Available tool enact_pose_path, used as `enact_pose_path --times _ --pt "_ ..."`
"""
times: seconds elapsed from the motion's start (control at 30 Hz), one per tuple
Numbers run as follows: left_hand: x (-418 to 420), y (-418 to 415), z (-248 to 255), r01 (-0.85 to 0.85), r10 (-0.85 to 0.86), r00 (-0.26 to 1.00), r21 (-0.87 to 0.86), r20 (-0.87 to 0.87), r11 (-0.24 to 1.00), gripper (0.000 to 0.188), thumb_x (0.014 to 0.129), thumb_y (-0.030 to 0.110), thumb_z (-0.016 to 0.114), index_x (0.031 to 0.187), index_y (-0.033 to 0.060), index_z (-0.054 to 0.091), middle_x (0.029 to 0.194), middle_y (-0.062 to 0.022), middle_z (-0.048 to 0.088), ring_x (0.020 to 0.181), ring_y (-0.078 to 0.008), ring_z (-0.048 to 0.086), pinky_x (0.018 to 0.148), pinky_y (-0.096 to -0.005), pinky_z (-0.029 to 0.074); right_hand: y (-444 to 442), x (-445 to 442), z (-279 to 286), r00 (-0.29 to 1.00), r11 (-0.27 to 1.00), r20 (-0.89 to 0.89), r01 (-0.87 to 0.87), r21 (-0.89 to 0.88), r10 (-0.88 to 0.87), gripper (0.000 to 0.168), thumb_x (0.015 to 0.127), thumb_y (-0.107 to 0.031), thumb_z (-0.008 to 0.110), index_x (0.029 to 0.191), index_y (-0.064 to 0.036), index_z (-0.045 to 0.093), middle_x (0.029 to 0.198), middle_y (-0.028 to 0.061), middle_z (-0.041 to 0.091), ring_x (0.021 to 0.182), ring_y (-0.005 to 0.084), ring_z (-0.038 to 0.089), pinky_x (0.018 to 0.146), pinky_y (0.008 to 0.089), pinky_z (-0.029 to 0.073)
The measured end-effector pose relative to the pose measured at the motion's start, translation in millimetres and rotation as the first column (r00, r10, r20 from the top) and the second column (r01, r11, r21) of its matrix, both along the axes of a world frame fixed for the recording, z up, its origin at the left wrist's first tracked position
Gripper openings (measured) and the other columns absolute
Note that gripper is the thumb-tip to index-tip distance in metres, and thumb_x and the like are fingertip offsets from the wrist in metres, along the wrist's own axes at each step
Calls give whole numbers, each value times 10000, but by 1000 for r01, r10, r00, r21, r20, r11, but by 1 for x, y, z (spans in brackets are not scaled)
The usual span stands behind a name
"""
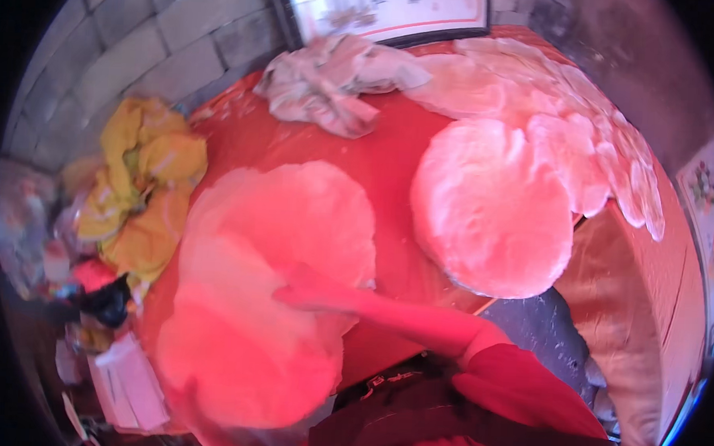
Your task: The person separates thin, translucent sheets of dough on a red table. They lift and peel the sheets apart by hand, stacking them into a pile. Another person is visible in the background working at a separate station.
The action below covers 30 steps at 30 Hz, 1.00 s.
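Observation:
Large, thin, round sheets (315, 215), apparently dough or flatbread, overlap on the red-covered table before me. My right hand (309, 289) reaches in from the right and rests on or just over their middle, its fingers blurred; whether it pinches a sheet does not show. My left hand (191, 401) is at the lower left edge of the nearest sheet (255, 362), blurred and partly hidden, and its grip cannot be made out. To the right stands a thick round stack (492, 211) of similar sheets, apart from those under my hands.
Overlapping thin rounds (554, 88) spread along the back right of the table. A crumpled cloth (339, 79) lies at the back, below a framed board (390, 9). Yellow cloth (149, 184) is heaped at the left, with a pink-white packet (129, 380) below it.

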<state>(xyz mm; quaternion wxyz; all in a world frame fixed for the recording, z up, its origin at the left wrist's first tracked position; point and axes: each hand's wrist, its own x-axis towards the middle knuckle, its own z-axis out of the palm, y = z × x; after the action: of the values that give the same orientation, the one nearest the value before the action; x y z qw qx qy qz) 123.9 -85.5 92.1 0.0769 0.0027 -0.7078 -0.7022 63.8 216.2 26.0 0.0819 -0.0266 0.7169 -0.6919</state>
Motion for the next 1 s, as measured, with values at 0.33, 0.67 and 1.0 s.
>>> enact_pose_path --times 0.33,0.67,1.0 --pt "-41 333 46 472 -567 823 506 42 722 256 742 37 490 991 -26 494 980 -133 516 884 -202 514 735 -288 438 313 188 179 772 664 -56 503 -553 -633 310 659 -79 622 948 8 554 882 77 575 851 142 532 783 260 415" --pt "-25 420 -53 624 -592 779 -167 206 763 281 703 52 597 963 -29 529 845 -90 575 767 -152 539 655 -264 449 462 230 16 732 730 109 681 -67 -673 296 626 -89 632 894 15 563 802 60 575 737 135 542 695 251 430" --pt "-21 466 -196 157 -239 942 -322 -234 934 352 743 227 541 1002 3 459 942 -133 482 883 -246 459 779 -363 383 520 253 -84 599 338 -277 710 618 -752 498 737 -186 582 1170 -52 377 1027 113 501 899 223 511 730 322 436"
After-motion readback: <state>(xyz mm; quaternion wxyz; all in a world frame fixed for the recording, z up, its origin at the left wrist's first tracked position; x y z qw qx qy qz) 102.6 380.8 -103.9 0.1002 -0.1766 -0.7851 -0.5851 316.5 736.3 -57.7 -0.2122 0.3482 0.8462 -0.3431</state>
